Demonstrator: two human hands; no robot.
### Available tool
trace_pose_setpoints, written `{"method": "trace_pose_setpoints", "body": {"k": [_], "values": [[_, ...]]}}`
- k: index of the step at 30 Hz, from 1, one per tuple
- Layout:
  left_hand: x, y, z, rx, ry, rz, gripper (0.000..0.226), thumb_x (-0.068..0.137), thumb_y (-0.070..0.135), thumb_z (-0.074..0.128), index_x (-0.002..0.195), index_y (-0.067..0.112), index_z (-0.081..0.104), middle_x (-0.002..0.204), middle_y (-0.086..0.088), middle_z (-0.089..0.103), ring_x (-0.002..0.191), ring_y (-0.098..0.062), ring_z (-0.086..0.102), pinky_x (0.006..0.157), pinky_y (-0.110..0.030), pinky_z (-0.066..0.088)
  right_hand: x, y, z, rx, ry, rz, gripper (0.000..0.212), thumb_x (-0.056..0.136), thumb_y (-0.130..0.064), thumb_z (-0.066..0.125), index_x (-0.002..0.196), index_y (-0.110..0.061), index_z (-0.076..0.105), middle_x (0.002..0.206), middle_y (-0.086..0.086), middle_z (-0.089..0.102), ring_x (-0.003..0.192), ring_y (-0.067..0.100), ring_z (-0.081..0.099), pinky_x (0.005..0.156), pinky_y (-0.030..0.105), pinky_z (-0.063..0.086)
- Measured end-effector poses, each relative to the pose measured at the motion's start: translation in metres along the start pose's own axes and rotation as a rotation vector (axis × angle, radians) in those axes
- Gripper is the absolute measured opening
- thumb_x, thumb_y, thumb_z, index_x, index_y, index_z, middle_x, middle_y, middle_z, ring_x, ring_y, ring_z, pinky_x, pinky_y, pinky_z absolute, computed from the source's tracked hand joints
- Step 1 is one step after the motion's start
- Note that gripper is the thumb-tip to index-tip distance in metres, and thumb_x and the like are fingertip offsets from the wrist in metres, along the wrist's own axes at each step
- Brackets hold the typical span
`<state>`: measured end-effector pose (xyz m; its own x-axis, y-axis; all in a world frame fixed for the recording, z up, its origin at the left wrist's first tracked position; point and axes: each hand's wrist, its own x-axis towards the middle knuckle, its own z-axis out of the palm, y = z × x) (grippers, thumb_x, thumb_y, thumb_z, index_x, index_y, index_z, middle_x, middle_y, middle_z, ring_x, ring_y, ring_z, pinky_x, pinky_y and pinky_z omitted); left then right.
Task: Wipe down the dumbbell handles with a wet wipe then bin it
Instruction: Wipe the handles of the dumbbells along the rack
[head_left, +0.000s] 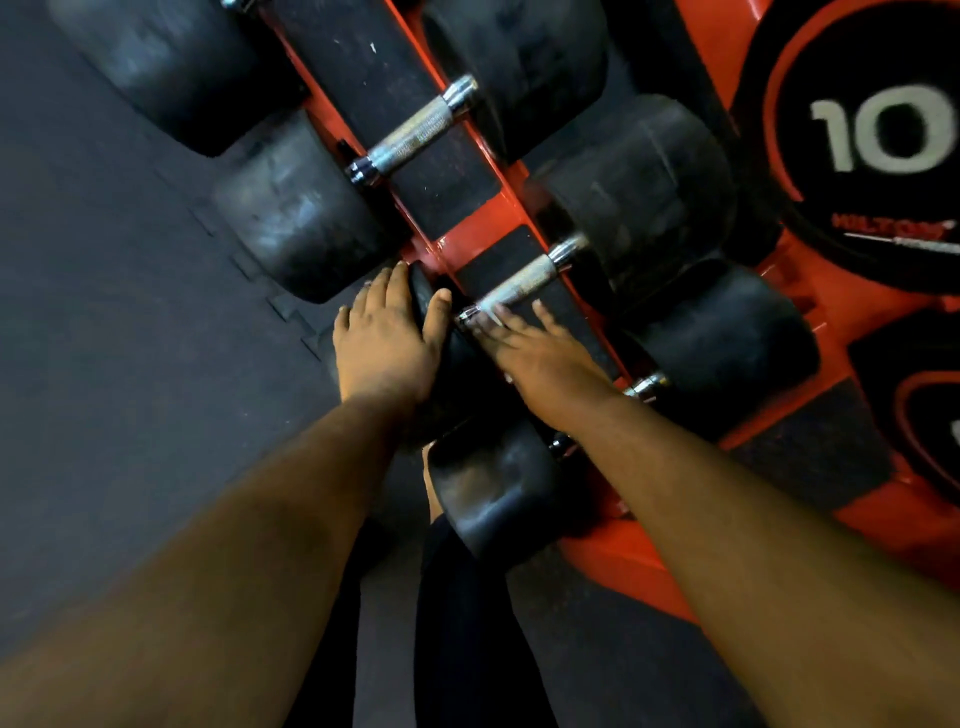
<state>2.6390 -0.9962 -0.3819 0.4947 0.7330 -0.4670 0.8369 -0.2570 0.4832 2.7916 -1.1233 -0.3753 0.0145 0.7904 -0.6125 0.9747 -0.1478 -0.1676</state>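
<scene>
Head view, looking straight down the forearms at a red rack (470, 221) lined with black dumbbells. The left hand (387, 338) lies flat on the rounded head (449, 364) of the near dumbbell, fingers straight and together, thumb spread towards the bar; it grips nothing. The right hand (530, 348) reaches in just beside it, fingers extended and loosely fanned, tips at the near end of the knurled steel handle (524, 283). There is motion blur on those fingertips, so I cannot tell whether they press the metal or just skim above it. A wet wipe cannot be made out under either hand. A second handle (415, 130) sits farther up the rack, well apart from both hands. A black plate marked 10 (883, 130) sits at upper right.
</scene>
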Motion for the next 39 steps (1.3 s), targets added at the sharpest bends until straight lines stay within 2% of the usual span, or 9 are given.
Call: {"method": "trace_pose_setpoints", "body": {"k": [2,8,13,19,26,32,35,37,39], "values": [[-0.019,0.003,-0.001,0.007,-0.019,-0.011,0.071,0.104,0.056,0.035,0.161,0.014,0.028,0.167,-0.009,0.029,0.155,-0.027,0.023,0.125,-0.050,0.015,-0.022,0.004,0.002,0.032,-0.083,0.028,0.069,0.096,-0.007,0.046,0.159,-0.021,0.022,0.165,-0.003,0.024,0.154,0.018,0.011,0.122,0.047,0.005],[-0.094,0.011,0.004,0.084,-0.134,0.072,0.088,0.090,0.037,0.061,0.163,0.010,0.019,0.172,-0.013,0.008,0.159,-0.029,0.004,0.127,-0.052,0.009,-0.082,0.000,-0.002,0.208,0.075,0.174,0.073,0.089,0.002,0.052,0.155,-0.020,0.032,0.161,0.001,0.034,0.150,0.020,0.026,0.122,0.045,0.023],[-0.147,0.027,0.046,0.111,-0.196,0.137,0.071,0.085,0.049,0.042,0.146,0.012,0.050,0.154,-0.014,0.047,0.142,-0.032,0.042,0.112,-0.048,0.036,-0.098,-0.006,0.024,-0.012,-0.186,0.096,0.068,0.094,-0.004,0.038,0.158,-0.016,0.021,0.167,0.005,0.011,0.154,0.021,0.012,0.124,0.046,0.004],[-0.132,0.048,0.102,-0.063,-0.208,-0.151,0.083,0.081,0.058,0.018,0.147,0.016,0.047,0.149,-0.013,0.052,0.137,-0.034,0.045,0.118,-0.050,0.026,-0.100,0.005,0.064,-0.277,-0.304,0.087,0.053,0.099,-0.016,0.033,0.152,-0.013,0.030,0.146,0.008,0.040,0.142,0.025,0.033,0.122,0.059,0.003],[-0.122,0.043,0.112,0.001,-0.141,-0.130,0.067,0.090,0.058,0.029,0.133,0.017,0.058,0.130,-0.013,0.064,0.121,-0.036,0.057,0.105,-0.047,0.039,-0.035,0.006,0.051,-0.211,-0.561,0.168,0.029,0.097,-0.018,0.049,0.121,-0.016,0.065,0.128,0.008,0.065,0.120,0.027,0.062,0.100,0.038,0.042],[-0.121,0.045,0.110,0.004,-0.131,-0.135,0.068,0.088,0.059,0.028,0.133,0.018,0.057,0.128,-0.013,0.063,0.121,-0.036,0.056,0.103,-0.048,0.039,-0.105,0.003,0.072,-0.267,-0.262,0.133,0.068,0.085,-0.021,0.010,0.147,-0.012,0.039,0.141,0.011,0.045,0.141,0.029,0.034,0.124,0.052,0.002],[-0.120,0.045,0.112,0.003,-0.116,-0.134,0.069,0.087,0.060,0.027,0.133,0.018,0.057,0.127,-0.014,0.062,0.120,-0.037,0.056,0.101,-0.048,0.040,-0.076,0.008,0.069,-0.263,-0.333,0.130,0.044,0.094,-0.016,0.034,0.135,-0.018,0.049,0.133,0.005,0.055,0.128,0.026,0.051,0.117,0.046,0.025],[-0.121,0.044,0.113,0.012,-0.115,-0.135,0.068,0.088,0.060,0.028,0.135,0.019,0.056,0.127,-0.013,0.062,0.120,-0.037,0.055,0.101,-0.048,0.040,-0.046,0.012,0.060,-0.239,-0.455,0.146,0.028,0.097,-0.017,0.046,0.119,-0.020,0.063,0.124,0.005,0.066,0.116,0.026,0.063,0.095,0.038,0.045],[-0.122,0.043,0.114,0.010,-0.117,-0.141,0.068,0.088,0.060,0.028,0.135,0.020,0.056,0.127,-0.013,0.062,0.121,-0.036,0.055,0.101,-0.048,0.040,-0.037,0.013,0.061,-0.235,-0.515,0.159,0.026,0.097,-0.016,0.048,0.116,-0.020,0.066,0.121,0.006,0.068,0.113,0.027,0.065,0.089,0.037,0.048]]}}
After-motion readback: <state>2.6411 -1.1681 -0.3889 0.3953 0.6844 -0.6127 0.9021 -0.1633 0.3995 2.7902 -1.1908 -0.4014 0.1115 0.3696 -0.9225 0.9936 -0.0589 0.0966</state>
